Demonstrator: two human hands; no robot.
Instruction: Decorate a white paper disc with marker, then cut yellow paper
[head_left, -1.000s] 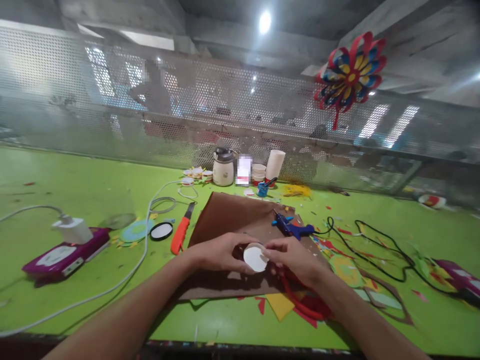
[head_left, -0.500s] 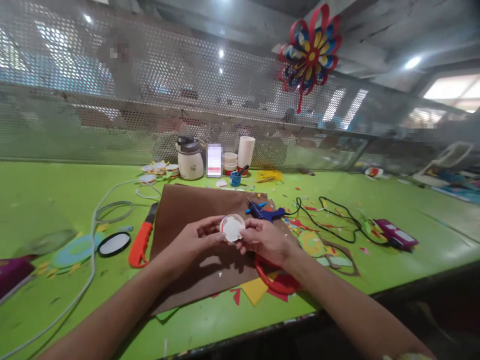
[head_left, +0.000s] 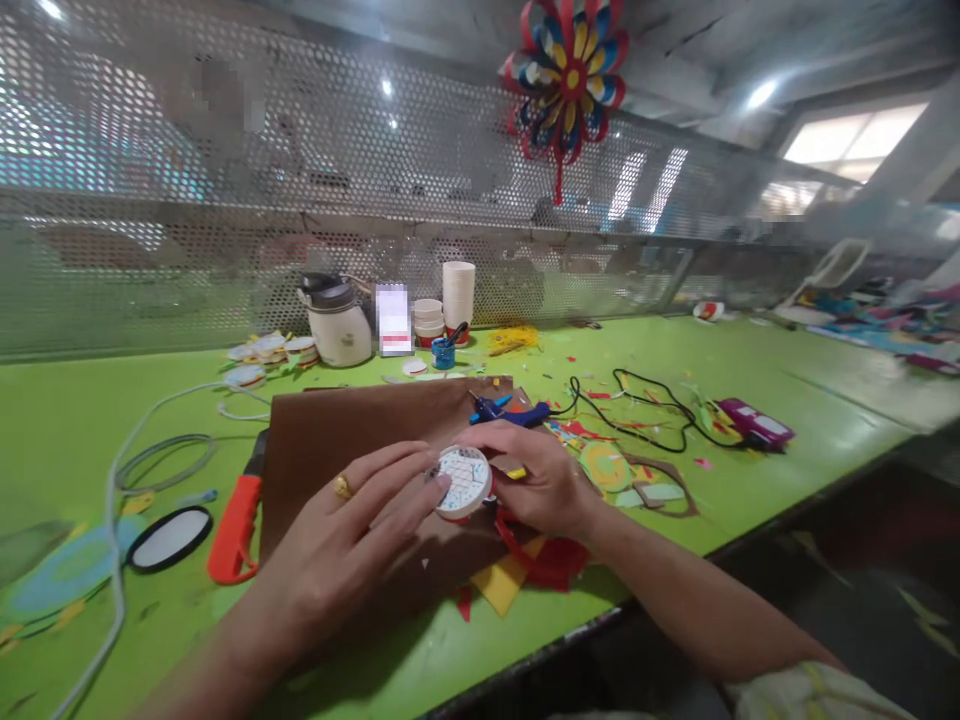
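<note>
A small round white disc [head_left: 465,482], with a faint grid on its face and a red rim, was held over the near part of a brown sheet [head_left: 352,440] spread on the green table [head_left: 750,365]. It was pinched at its right side by the right hand [head_left: 536,478], while the fingertips of the left hand [head_left: 352,530], loosely spread and bearing a gold ring [head_left: 343,487], were laid against its left edge. Red and yellow paper scraps [head_left: 525,570] were seen under the right wrist. To the left, an orange utility knife [head_left: 236,515] and a black-rimmed oval [head_left: 169,538] were lying. Just beyond the hands a blue glue gun [head_left: 510,410] was resting on the sheet's far edge. Farther back, a white jar [head_left: 337,322] and stacked paper cups [head_left: 458,290] were standing by the perforated screen [head_left: 225,200], with a paper pinwheel [head_left: 566,75] hung above.
</note>
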